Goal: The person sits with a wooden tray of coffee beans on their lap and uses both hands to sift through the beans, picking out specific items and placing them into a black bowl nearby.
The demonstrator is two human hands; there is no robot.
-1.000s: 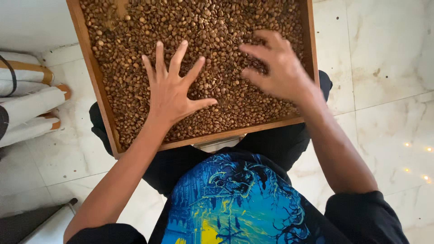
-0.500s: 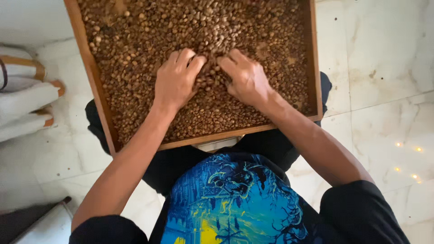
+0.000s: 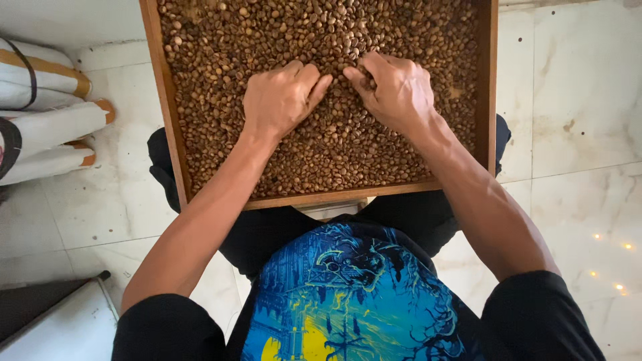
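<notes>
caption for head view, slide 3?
Both hands, left and right, curled into brown beans in a wooden tray.

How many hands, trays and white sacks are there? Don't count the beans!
Hands: 2, the left hand and right hand, both curled into the brown beans.
Wooden tray: 1.
White sacks: 3 visible at the left edge.
Total: 6.
</notes>
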